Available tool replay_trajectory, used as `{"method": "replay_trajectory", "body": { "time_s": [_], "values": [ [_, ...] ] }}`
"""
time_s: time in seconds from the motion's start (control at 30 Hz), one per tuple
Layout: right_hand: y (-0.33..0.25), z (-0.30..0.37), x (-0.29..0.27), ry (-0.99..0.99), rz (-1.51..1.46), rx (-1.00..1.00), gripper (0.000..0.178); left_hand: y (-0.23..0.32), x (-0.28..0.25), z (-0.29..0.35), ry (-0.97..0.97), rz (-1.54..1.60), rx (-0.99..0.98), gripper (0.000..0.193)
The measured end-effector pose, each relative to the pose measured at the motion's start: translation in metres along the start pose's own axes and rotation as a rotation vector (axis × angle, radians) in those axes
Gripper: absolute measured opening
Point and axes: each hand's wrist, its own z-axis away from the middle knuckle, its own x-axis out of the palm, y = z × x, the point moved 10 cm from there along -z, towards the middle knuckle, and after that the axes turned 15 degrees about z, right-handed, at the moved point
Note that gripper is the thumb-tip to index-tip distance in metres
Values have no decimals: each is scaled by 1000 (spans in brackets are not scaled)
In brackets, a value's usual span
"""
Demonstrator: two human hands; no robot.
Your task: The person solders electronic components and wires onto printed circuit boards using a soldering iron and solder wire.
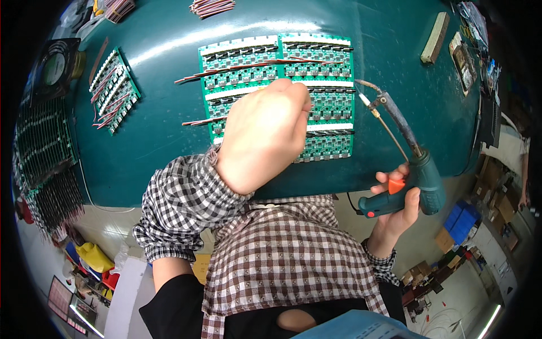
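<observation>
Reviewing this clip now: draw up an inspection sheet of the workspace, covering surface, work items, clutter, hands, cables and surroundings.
Surface: green table, glare toward its far side.
Work items: green circuit boards, loose wires across them; soldering gun.
Clutter: smaller board at left, wire bundle, wooden block.
Hands: left hand over the boards, its hold hidden; right hand grips the soldering gun.
Cables: dark cord by the gun's handle; pale cord at left.
Surroundings: cardboard boxes and blue bin at right.
</observation>
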Motion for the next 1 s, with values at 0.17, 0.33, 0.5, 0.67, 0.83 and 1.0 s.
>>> {"method": "replay_trajectory", "body": {
  "time_s": [0.17, 0.33, 0.5, 0.67, 0.83, 1.0],
  "values": [
    [2, 7, -8, 29, 27, 12, 52, -2, 2, -4, -5, 87, -93, 6],
    [1, 8, -11, 29, 44, 17, 50, -3, 13, -11, 26, 65, -38, 7],
    [1, 10, -15, 49, 111, 21, 48, -10, 20, -10, 30, 40, -48, 8],
    [-4, 11, -10, 62, 159, 12, 48, -10, 20, -11, 40, 143, -50, 9],
    [-7, 15, -8, 62, 252, 27, 50, -10, 21, -10, 63, 107, -50, 10],
    [-11, 17, -5, 48, 385, 53, 47, -11, 19, -10, 83, 97, -45, 6]
  ]
}}
